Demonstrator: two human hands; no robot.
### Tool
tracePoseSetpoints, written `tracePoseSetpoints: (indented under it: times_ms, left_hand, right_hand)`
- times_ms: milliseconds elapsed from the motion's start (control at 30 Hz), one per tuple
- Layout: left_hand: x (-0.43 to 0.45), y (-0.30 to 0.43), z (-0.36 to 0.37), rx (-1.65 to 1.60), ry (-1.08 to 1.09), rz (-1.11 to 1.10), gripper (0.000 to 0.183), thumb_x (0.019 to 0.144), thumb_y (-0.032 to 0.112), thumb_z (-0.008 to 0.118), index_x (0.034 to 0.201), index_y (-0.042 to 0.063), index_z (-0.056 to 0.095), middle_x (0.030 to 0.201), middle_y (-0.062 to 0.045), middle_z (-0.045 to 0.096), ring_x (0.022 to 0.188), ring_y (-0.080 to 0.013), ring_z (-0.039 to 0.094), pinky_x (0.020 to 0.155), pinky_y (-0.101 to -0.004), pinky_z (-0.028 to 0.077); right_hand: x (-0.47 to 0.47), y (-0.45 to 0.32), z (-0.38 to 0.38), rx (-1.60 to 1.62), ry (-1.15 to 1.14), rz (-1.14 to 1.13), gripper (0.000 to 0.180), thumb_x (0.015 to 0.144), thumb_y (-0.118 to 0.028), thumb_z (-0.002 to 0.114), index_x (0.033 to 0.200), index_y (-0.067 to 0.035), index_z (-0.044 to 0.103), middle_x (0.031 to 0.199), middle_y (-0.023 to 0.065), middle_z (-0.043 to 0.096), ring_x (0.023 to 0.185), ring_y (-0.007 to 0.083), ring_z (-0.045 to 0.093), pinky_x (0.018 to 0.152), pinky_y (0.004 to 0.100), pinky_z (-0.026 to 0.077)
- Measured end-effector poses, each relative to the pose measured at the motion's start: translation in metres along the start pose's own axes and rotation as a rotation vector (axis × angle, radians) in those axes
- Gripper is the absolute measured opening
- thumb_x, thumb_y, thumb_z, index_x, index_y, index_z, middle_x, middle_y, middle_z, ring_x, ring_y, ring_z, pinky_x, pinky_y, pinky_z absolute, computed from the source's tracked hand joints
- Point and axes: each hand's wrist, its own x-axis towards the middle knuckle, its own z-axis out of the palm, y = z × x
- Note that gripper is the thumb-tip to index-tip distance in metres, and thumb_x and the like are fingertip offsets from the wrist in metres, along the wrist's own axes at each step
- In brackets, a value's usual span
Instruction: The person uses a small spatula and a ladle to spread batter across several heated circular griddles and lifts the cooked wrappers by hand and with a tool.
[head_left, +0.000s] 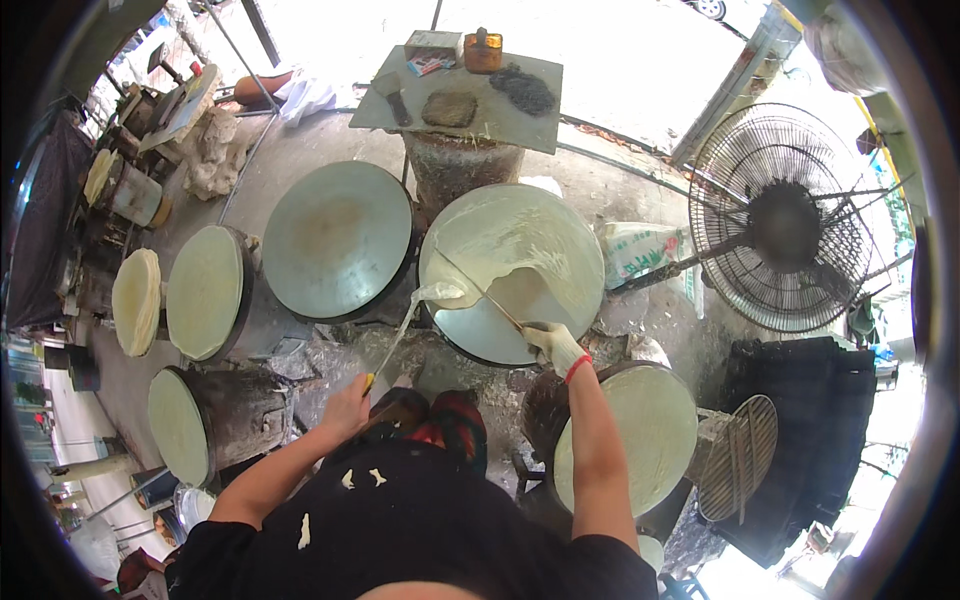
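Note:
My left hand (346, 407), bare, grips the yellow handle (368, 383) of a long thin metal tool. Wet batter coats its far end (438, 291), at the left rim of a round griddle (480, 330). In a white glove, my right hand (553, 346) holds a thin, straight spreader (480, 291) over the same griddle. Pale batter (555, 225) covers most of that griddle's far and right parts. Bare metal shows in the near part, closest to my right hand. Whether the spreader touches the batter is hard to tell.
A bare griddle (337, 240) stands to the left. Griddles with pale flatbread sheets (204, 292) (176, 427) (630, 435) surround me. A stack of flatbreads (136, 302) lies far left. Ahead, a board (487, 124) carries a scraper (394, 97) and a jar (482, 52). A large fan (784, 225) stands right.

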Motion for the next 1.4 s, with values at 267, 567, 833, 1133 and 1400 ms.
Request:
tracePoseSetpoints:
  times_ms: [267,567,833,1133,1400]
  left_hand:
    - [0.008,-0.03,-0.018,-0.135,0.044,0.187,0.031,0.084,0.012,0.053,0.111,0.002,0.044,0.081,-0.026,0.059,0.075,-0.0456,0.057,0.063,-0.0527,0.044]
    - [0.048,-0.088,-0.079,-0.405,-0.033,0.421,0.037,0.084,0.012,0.058,0.117,0.001,0.047,0.077,-0.023,0.058,0.072,-0.0409,0.057,0.063,-0.0435,0.045]
    - [0.054,-0.102,-0.193,-0.846,-0.238,0.361,0.027,0.089,0.012,0.057,0.114,0.004,0.05,0.068,0.0,0.05,0.053,-0.0051,0.047,0.047,-0.0228,0.035]
    - [0.013,-0.188,-0.232,-1.439,-0.399,0.11,0.022,0.092,0.006,0.047,0.114,0.005,0.042,0.059,-0.001,0.038,0.036,-0.007,0.034,0.034,-0.0212,0.031]
    - [-0.023,-0.214,-0.22,-1.708,-0.654,-0.077,0.028,0.092,0.007,0.046,0.119,0.007,0.039,0.059,-0.001,0.037,0.034,-0.0079,0.032,0.034,-0.0235,0.031]
  right_hand:
    - [-0.007,0.09,0.033,0.218,0.566,-0.281,0.028,0.086,-0.018,0.062,0.111,-0.006,0.064,0.065,0.0002,0.055,0.045,0.0082,0.044,0.037,0.0223,0.028]
    - [-0.081,0.1,0.179,0.723,0.654,-0.286,0.028,0.09,-0.024,0.055,0.115,-0.011,0.055,0.063,-0.0045,0.046,0.044,0.0043,0.038,0.037,0.019,0.026]
    - [0.098,0.08,0.331,0.444,0.575,-0.421,0.035,0.089,-0.025,0.059,0.115,-0.002,0.058,0.073,-0.0004,0.055,0.054,0.0108,0.05,0.048,0.0257,0.041]
    - [0.144,0.083,0.405,0.239,1.126,-0.372,0.032,0.094,-0.029,0.05,0.109,-0.002,0.057,0.067,0.0018,0.051,0.054,0.011,0.043,0.049,0.0289,0.038]
    - [0.109,0.077,0.38,0.474,1.225,-0.336,0.032,0.091,-0.033,0.055,0.107,-0.006,0.059,0.066,0.0023,0.052,0.056,0.0118,0.046,0.05,0.0303,0.039]
